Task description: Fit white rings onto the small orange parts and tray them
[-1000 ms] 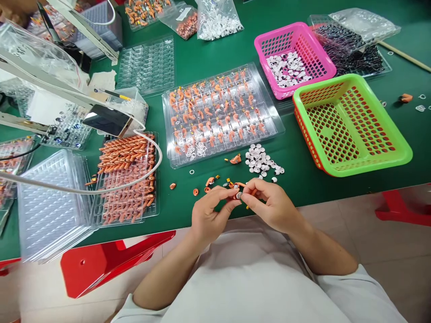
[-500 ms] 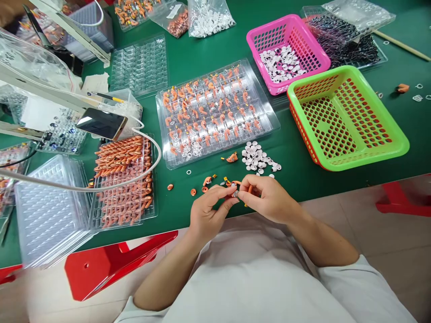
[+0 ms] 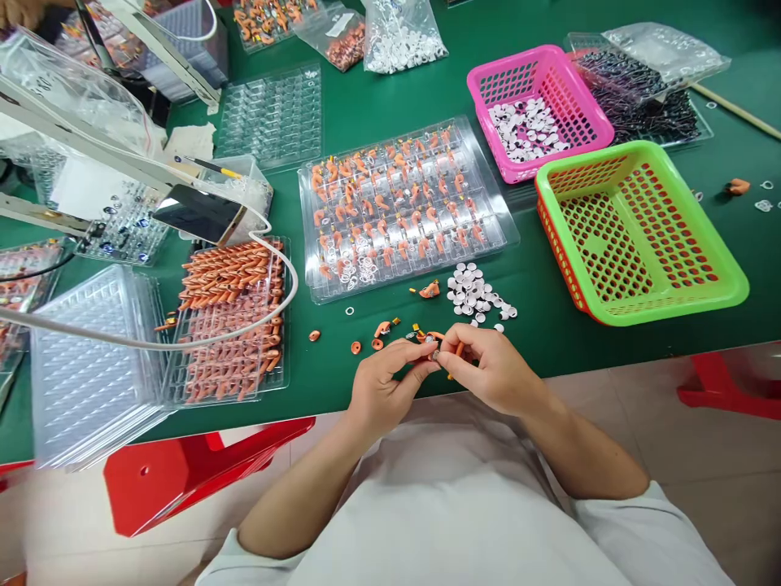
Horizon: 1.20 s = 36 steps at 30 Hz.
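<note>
My left hand and my right hand meet at the table's near edge, both pinched with thumb and forefinger. Between their fingertips is a small silvery round piece, apparently part of an orange earphone shell; the fingers hide most of it. An orange stem shows under my right fingers. Just beyond lie loose orange caps, a curved orange shell and tiny yellow bits. Another orange shell with a yellow end rests farther off, beside a pile of white discs.
A clear tray of orange parts lies ahead. To the right stand a green basket and a pink basket holding white discs. Stacked parts trays, a phone and a looping white cable are on the left.
The view has shifted slightly, so the table things appear a little farther right. Both hands keep their pinch on the small piece, with hardly any finger movement.
</note>
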Tool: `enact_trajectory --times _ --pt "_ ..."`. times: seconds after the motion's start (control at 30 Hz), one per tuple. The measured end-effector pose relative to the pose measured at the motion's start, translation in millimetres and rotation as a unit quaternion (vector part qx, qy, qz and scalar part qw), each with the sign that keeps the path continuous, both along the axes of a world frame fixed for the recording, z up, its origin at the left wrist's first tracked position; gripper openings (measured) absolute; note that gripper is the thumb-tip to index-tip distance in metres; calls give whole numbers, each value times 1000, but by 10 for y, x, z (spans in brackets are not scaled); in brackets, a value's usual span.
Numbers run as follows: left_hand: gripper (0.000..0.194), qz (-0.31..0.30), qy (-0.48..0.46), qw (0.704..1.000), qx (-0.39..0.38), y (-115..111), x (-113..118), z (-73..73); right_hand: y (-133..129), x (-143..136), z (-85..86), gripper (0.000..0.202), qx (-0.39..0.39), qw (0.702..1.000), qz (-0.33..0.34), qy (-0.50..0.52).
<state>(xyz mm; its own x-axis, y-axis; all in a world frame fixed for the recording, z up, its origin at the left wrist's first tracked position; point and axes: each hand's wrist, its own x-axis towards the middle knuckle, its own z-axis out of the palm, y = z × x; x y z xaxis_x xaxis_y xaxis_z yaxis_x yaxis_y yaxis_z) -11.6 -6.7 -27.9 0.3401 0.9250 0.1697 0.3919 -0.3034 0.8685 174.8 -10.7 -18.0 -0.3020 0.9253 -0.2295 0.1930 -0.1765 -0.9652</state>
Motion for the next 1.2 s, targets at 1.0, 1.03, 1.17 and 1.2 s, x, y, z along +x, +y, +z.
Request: enact_trajectory --times 1.0,1.03,1.17,1.2 --pt "14 51 -142 951 -271 26 -2 210 37 12 -41 16 -56 993 38 95" --pt "12 55 -138 949 -277 29 6 205 38 19 -45 17 -66 991 33 108" --pt "6 64 -88 961 -256 22 47 179 11 22 -61 19 -60 993 3 97" --pt "5 65 -72 964 -246 18 57 175 -2 21 -65 18 -54 995 -1 88"
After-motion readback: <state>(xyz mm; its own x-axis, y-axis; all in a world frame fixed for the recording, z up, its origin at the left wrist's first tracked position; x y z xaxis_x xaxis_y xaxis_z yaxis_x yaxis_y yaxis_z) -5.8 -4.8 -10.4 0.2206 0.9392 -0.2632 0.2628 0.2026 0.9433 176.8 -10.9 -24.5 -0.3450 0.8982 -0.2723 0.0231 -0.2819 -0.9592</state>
